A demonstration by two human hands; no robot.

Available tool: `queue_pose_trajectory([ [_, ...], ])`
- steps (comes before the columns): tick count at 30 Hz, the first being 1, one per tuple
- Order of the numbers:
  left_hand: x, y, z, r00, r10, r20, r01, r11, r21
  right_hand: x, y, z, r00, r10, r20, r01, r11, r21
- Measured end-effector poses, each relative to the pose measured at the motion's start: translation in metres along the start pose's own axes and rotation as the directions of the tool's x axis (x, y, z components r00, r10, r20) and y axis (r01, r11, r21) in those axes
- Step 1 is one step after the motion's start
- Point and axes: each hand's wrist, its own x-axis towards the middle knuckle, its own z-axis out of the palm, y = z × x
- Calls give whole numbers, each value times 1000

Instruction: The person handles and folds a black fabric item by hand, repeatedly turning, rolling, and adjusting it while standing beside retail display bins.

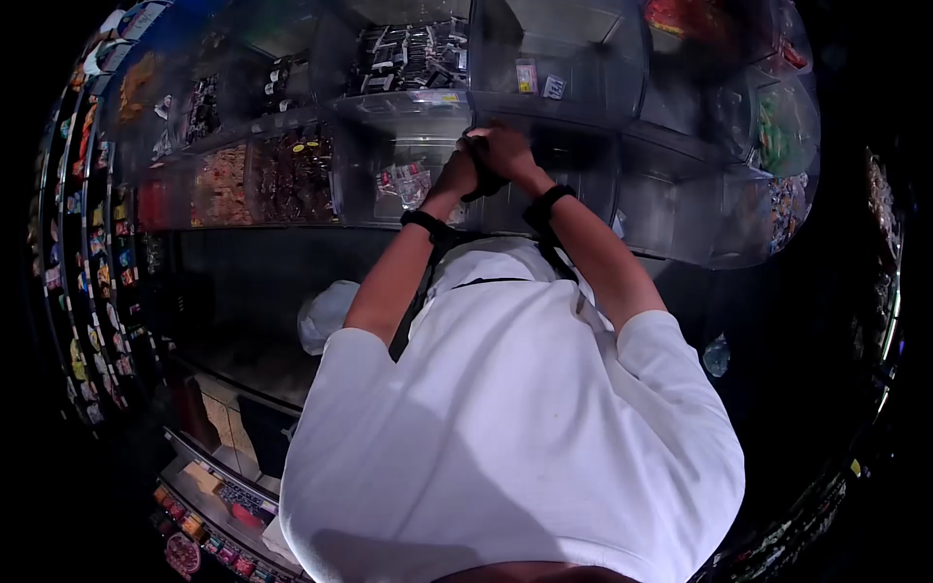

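Observation:
My left hand (459,175) and my right hand (507,153) meet in front of my body, over the lower row of clear bins. Both are closed around a dark item (478,167) that is too shadowed to identify. Each wrist wears a black band. Just left of my hands, a clear bin (394,128) holds small white and red packets (404,183). Behind my right hand the bin interior is dark.
Dark wrapped items (413,58) fill an upper bin; brown packets (293,175) lie in a lower bin. Stocked shelves (97,262) stand at far left. A white bag (327,316) sits below the bins, left of my arm.

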Motion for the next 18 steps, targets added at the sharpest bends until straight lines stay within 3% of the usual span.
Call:
queue_pose_trajectory([
  [2,18,-14,9,999,-32,26,30,997,72,7,2,2,996,-8,-86,5,999,-35],
  [3,17,7,-6,977,-202,68,203,979,-12,7,-6,-3,993,6,-117,-15,997,-75],
  [4,16,12,-10,978,-204,54,202,979,35,6,-11,-9,997,57,-58,-62,993,-98],
  [6,2,10,-16,1000,1,-31,-5,992,-125,5,1,6,994,61,-88,-67,996,-62],
  [8,-31,46,-38,992,-94,-88,81,986,-146,-7,2,7,997,58,-56,-61,997,-54],
  [9,-37,27,-22,989,-8,-150,-9,993,-116,-9,0,3,999,42,-31,-44,998,-48],
  [10,-49,44,-33,993,-108,-43,104,991,-87,-16,0,3,999,37,-6,-37,999,-11],
  [11,-55,27,-21,998,-36,-51,30,991,-131,-25,-1,2,999,28,22,-29,999,23],
  [13,-72,39,-31,994,-90,60,93,994,-63,-46,-12,-1,998,-55,-12,55,998,-7],
  [14,-78,36,-30,977,-145,154,153,987,-41,-53,-5,9,997,-53,51,56,997,-57],
  [15,-84,26,-22,986,-114,119,128,985,-115,-59,-11,2,990,-86,108,92,995,-44],
  [18,-97,-6,-23,982,-45,183,65,992,-106,-72,-26,-17,914,-287,286,293,956,22],
])
